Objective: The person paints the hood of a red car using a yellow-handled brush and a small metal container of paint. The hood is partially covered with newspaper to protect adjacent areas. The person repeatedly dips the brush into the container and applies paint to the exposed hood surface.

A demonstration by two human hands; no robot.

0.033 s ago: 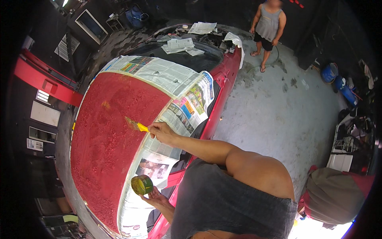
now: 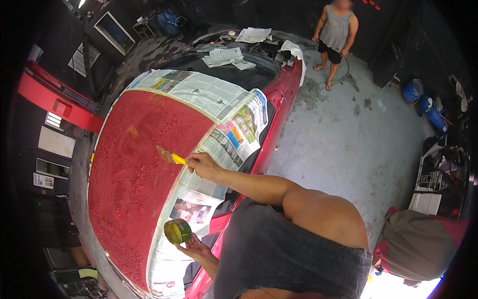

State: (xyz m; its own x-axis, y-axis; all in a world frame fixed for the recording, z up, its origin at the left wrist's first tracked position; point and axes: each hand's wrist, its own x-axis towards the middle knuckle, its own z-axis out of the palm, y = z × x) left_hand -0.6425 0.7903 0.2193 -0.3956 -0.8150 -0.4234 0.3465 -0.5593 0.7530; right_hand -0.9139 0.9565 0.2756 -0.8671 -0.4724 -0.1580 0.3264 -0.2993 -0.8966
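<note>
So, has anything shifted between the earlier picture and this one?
Nothing visibly changed. The right hand holds the yellow-handled brush at the edge of the red car panel, and the left hand holds the small green tin over the newspaper masking, as before. The person standing on the concrete floor is in the same spot.

The red car roof (image 2: pixel 134 164) lies open toward its far edge, while taped newspaper (image 2: pixel 224 124) lines its right edge.
</note>
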